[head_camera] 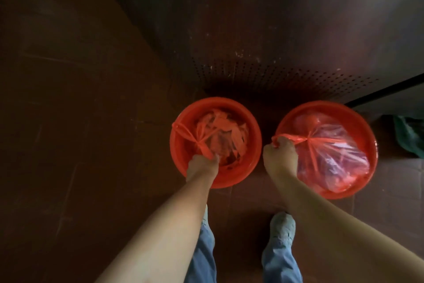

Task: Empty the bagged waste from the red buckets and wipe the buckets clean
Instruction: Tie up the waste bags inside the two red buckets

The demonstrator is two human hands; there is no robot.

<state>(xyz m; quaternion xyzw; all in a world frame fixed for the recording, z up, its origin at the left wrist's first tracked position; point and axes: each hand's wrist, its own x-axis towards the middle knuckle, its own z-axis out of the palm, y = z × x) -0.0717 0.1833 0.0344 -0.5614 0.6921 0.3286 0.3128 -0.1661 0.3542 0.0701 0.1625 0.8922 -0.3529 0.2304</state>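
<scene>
We look straight down on two red buckets standing side by side on the floor, close but apart. The left bucket holds a thin clear-red plastic bag of crumpled pale scraps, its red handles knotted. The left hand is curled tight round those knotted handles just inside the near rim. The right bucket is nearly filled by a fuller, knotted clear-red bag; what is in it we cannot make out. The right hand grips that bag's twisted red handle at the bucket's left rim. Both bags are still inside their buckets.

The floor is dark red-brown tile. Behind the buckets rises a dim perforated panel. A green cloth lies at the right edge, near the right bucket. Blue trousers and a pale shoe show below.
</scene>
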